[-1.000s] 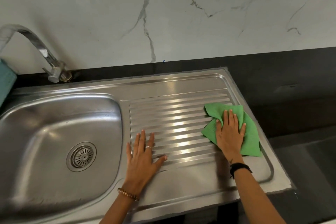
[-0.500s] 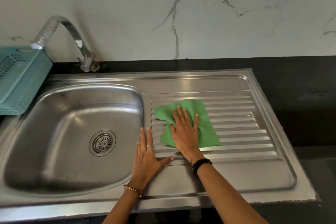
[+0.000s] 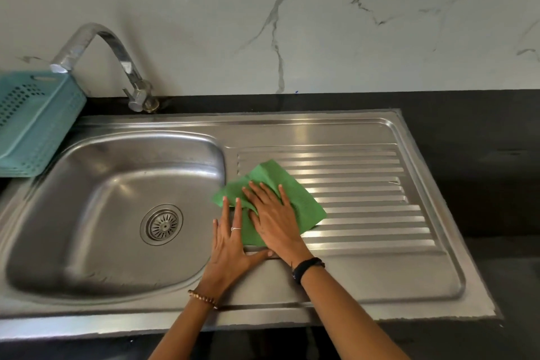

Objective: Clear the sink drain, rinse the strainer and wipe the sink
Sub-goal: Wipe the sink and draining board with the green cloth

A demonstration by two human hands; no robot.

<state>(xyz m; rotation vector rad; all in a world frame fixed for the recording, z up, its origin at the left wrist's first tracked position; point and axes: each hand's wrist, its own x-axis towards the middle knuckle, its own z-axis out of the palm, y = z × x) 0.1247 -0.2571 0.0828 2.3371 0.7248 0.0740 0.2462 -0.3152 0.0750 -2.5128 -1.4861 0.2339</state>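
A stainless steel sink (image 3: 336, 128) sat in a dark surface (image 3: 482, 155) below a white marble-look wall. Its basin, on the left, looked dull and smooth, with a round metal strainer (image 3: 162, 224) seated in the drain at the bottom. To the right ran a drainboard (image 3: 365, 202) of raised ridges catching bright reflections.

A green cloth (image 3: 298, 199), creased and partly folded, lay on the left end of the drainboard, one corner reaching the basin's edge. The right hand (image 3: 273, 221) pressed flat on top of it, fingers spread and grip open, a dark band at the wrist. The left hand (image 3: 230, 245) lay flat just beside it on the strip between basin and drainboard, grip open too, fingertips touching the cloth's edge; it wore a ring and a beaded bracelet.

A curved chrome tap (image 3: 117, 50) rose behind the basin. A teal plastic basket (image 3: 35, 126) stood at the far left.
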